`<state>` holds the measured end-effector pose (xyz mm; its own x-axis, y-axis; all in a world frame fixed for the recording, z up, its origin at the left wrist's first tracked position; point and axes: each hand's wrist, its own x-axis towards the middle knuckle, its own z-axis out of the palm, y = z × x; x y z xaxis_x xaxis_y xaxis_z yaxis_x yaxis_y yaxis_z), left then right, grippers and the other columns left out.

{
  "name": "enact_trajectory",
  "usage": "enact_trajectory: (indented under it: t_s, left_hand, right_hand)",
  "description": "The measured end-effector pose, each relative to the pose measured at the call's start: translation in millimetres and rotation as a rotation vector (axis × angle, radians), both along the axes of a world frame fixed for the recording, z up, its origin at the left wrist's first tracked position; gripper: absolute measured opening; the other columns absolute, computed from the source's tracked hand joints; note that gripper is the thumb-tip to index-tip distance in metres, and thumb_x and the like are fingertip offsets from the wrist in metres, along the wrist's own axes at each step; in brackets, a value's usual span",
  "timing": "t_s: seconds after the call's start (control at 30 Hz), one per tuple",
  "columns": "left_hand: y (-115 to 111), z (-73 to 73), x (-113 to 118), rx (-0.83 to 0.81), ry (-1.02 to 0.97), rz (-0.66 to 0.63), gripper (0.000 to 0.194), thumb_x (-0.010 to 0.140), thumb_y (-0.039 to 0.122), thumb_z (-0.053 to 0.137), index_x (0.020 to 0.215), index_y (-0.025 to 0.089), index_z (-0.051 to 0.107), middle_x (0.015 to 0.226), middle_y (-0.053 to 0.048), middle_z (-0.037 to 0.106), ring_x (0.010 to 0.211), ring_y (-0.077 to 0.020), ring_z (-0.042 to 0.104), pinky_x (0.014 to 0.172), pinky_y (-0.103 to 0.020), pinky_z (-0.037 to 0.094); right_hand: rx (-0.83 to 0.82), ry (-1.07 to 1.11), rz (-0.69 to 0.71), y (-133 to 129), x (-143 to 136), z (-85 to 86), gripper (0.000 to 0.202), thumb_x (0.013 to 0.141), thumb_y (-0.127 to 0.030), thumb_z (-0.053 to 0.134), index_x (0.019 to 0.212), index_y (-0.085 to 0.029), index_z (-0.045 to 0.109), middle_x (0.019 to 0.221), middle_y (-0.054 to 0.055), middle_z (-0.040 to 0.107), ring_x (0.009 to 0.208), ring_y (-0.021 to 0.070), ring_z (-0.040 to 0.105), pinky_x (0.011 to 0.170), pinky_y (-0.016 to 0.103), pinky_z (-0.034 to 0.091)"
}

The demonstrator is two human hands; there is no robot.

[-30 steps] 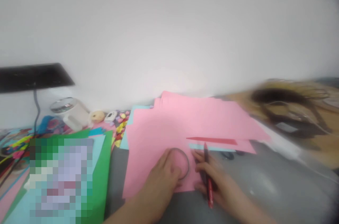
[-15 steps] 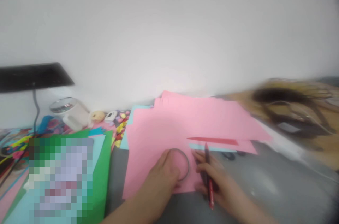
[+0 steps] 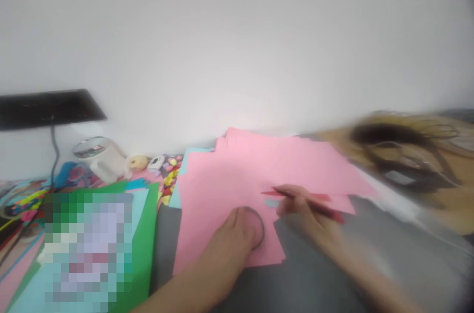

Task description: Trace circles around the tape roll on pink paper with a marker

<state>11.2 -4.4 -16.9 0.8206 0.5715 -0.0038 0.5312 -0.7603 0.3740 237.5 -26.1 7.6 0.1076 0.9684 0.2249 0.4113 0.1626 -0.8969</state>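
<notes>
Head view, left to right. Black panel at far left; below it, a green sheet with a light blue sheet on top, partly masked by pixelation. Behind these: a white object with a round, shiny top, then small multicoloured pieces.

Centre: pink paper flat on the grey desk. Left hand lies on it, fingers near together at the left side of a thin dark ring; whether they pinch the ring, cannot tell. Ring rests on the pink paper, near its front edge.

Right hand is clamped on a red pen, tilted, tip pointing left above a red strip. Tip contact: cannot tell.

Far right: dark curved object, blurred.
</notes>
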Motion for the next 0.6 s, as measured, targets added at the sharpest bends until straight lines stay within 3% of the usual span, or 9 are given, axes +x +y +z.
enact_trajectory:
  t_s: [0.13, 0.3, 0.4, 0.6]
  left_hand:
    - [0.2, 10.2, 6.9, 0.056, 0.080, -0.064, 0.056, 0.066, 0.010, 0.053, 0.119, 0.016, 0.039, 0.135, -0.014, 0.039, 0.122, -0.0294, 0.033, 0.098, -0.044, 0.031]
    - [0.6, 24.8, 20.7, 0.163, 0.314, -0.029, 0.050, 0.060, 0.008, 0.057, 0.108, 0.013, 0.046, 0.118, -0.015, 0.052, 0.108, -0.0289, 0.045, 0.091, -0.041, 0.036]
    - [-0.6, 30.0, 23.2, 0.224, 0.392, -0.053, 0.059, 0.053, 0.009, 0.061, 0.111, 0.012, 0.046, 0.115, -0.017, 0.053, 0.105, -0.0311, 0.045, 0.086, -0.041, 0.038]
    - [1.6, 28.2, 22.1, 0.218, 0.359, -0.021, 0.045, 0.060, 0.011, 0.058, 0.105, 0.012, 0.049, 0.110, -0.014, 0.054, 0.096, -0.0272, 0.049, 0.078, -0.037, 0.045]
  right_hand:
    - [-0.109, 0.200, -0.056, 41.3, -10.1, 10.3, 0.055, 0.084, -0.062, 0.035, 0.078, -0.016, 0.065, 0.057, 0.005, 0.064, 0.060, 0.0185, 0.064, 0.062, 0.029, 0.053]
    - [-0.200, 0.243, -0.010, 80.2, -30.8, -3.5, 0.047, 0.073, -0.058, 0.055, 0.049, -0.017, 0.053, 0.046, 0.003, 0.059, 0.048, 0.0151, 0.058, 0.051, 0.025, 0.047]
    - [-0.200, 0.211, 0.020, 86.2, -40.4, -10.5, 0.046, 0.073, -0.053, 0.058, 0.045, -0.018, 0.049, 0.041, 0.002, 0.055, 0.042, 0.0136, 0.054, 0.046, 0.024, 0.043]
    - [-0.202, 0.185, 0.017, 83.5, -47.4, -16.6, 0.044, 0.074, -0.051, 0.058, 0.045, -0.020, 0.045, 0.036, -0.001, 0.050, 0.036, 0.0122, 0.049, 0.041, 0.023, 0.038]
